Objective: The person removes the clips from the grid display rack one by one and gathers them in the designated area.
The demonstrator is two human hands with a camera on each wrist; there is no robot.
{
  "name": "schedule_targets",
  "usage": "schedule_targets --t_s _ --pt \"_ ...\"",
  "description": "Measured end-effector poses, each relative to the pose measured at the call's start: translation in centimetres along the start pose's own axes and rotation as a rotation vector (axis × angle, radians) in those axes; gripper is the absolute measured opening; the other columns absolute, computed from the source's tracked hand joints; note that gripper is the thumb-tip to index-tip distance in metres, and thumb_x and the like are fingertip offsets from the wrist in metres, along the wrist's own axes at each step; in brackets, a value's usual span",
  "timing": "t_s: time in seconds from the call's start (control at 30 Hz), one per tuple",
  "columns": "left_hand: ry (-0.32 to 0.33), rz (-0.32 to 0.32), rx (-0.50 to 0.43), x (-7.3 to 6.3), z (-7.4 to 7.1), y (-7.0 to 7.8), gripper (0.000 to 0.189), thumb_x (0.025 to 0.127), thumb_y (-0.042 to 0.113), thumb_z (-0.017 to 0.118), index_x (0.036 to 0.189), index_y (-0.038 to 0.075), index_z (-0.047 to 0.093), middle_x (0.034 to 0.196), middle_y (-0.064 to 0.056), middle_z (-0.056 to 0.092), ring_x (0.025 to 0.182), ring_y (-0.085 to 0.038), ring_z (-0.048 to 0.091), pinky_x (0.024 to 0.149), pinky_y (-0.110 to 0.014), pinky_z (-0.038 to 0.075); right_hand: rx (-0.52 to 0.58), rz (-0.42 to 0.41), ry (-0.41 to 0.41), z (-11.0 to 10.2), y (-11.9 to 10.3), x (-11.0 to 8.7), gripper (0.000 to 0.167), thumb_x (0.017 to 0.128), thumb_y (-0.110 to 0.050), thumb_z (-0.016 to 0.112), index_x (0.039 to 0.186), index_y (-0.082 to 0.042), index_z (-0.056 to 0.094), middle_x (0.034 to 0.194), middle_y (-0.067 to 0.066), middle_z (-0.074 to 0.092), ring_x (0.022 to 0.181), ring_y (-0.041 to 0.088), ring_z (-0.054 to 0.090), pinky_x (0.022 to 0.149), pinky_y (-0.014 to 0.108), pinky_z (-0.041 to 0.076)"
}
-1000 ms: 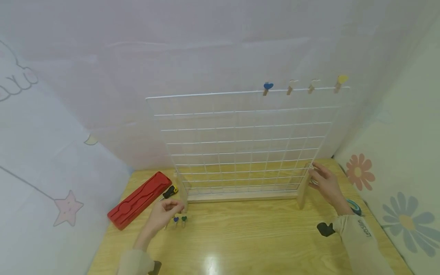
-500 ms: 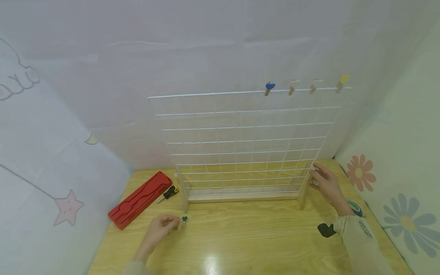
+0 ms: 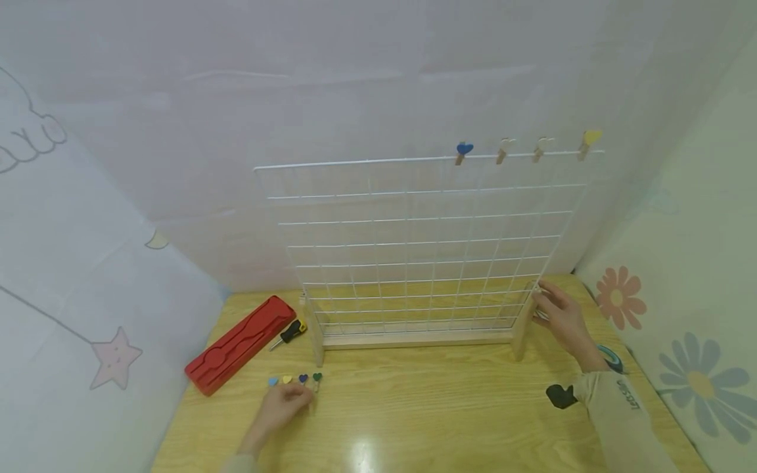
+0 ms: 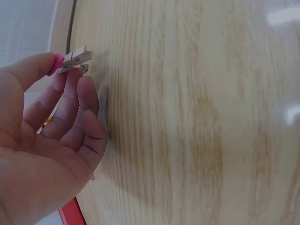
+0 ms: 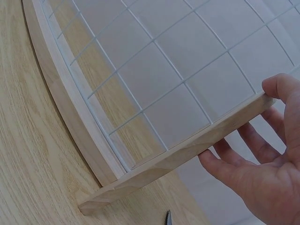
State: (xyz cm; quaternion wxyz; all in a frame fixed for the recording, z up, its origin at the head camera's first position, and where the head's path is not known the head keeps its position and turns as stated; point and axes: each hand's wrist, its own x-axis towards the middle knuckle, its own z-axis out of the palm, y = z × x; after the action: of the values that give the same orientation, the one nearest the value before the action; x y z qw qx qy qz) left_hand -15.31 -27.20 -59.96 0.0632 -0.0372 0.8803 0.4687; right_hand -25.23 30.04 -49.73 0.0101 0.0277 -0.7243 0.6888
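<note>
My left hand (image 3: 284, 404) pinches a small wooden clothespin (image 4: 75, 60) with a pink head between thumb and fingertips, low over the table. Just beyond that hand, clothespins with a light blue heart (image 3: 273, 381), a yellow heart (image 3: 287, 379), a dark blue heart (image 3: 303, 378) and a green heart (image 3: 317, 376) lie in a row. A white wire grid (image 3: 408, 243) stands upright in a wooden stand (image 3: 414, 337). My right hand (image 3: 562, 318) grips the stand's right wooden upright (image 5: 187, 154), thumb at its end and fingers behind.
Clothespins with a blue heart (image 3: 464, 148), pale heads and a yellow heart (image 3: 592, 136) sit on the grid's top bar. A red tray (image 3: 239, 345) and a screwdriver (image 3: 290, 332) lie at the left. A teal ring-shaped item (image 3: 610, 358) lies beside the right forearm.
My left hand has moved down toward the table's front from beside the stand's left foot. The light blue and yellow heart clothespins have come into sight. The right hand stays in place.
</note>
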Motion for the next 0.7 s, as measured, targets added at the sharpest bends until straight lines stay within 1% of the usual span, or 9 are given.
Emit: schedule_targets --t_s 0.1,0.3,0.47,0.57,0.7 --pt "-0.007 0.022 0.03 -0.1 0.2 0.0 0.014 0.088 0.017 0.069 0.089 0.003 0.072 0.08 -0.002 0.067 0.07 -0.013 0.062 0.063 -0.023 0.049 0.001 0.001 0.001 0.0 -0.1 0.0 0.066 0.099 -0.026 0.054 0.149 0.004 0.022 0.108 -0.016 0.056 0.096 -0.001 0.06 0.079 0.025 0.054" --pt "0.019 0.029 0.094 -0.2 0.6 0.2 0.011 0.086 0.018 0.072 0.086 0.006 0.071 0.082 0.0 0.069 0.073 -0.012 0.063 0.064 -0.024 0.049 0.009 -0.002 -0.003 0.0 -0.1 0.0 0.066 0.099 -0.026 0.055 0.149 0.003 0.023 0.108 -0.016 0.057 0.097 -0.001 0.06 0.078 0.025 0.054" --pt "0.023 0.066 0.141 0.2 0.8 -0.3 0.011 0.085 0.019 0.073 0.084 0.008 0.073 0.078 0.0 0.068 0.068 -0.01 0.062 0.059 -0.023 0.049 0.031 -0.005 -0.008 -0.1 0.0 0.0 0.066 0.099 -0.025 0.055 0.149 0.003 0.023 0.108 -0.015 0.057 0.097 0.0 0.06 0.078 0.025 0.054" --pt "0.022 0.086 0.162 0.3 1.0 -0.5 0.012 0.084 0.02 0.074 0.083 0.009 0.073 0.077 0.001 0.068 0.067 -0.01 0.062 0.058 -0.023 0.049 0.023 -0.011 0.001 -0.1 0.2 0.1 0.066 0.098 -0.025 0.056 0.149 0.003 0.025 0.107 -0.016 0.058 0.096 -0.001 0.06 0.077 0.025 0.054" --pt "0.025 0.079 0.18 0.3 1.1 -0.4 0.012 0.083 0.021 0.074 0.082 0.009 0.073 0.077 0.001 0.069 0.068 -0.01 0.062 0.059 -0.024 0.049 0.008 -0.018 0.004 -0.1 0.3 0.2 0.066 0.098 -0.026 0.055 0.148 0.004 0.025 0.107 -0.016 0.058 0.096 -0.001 0.061 0.077 0.025 0.054"
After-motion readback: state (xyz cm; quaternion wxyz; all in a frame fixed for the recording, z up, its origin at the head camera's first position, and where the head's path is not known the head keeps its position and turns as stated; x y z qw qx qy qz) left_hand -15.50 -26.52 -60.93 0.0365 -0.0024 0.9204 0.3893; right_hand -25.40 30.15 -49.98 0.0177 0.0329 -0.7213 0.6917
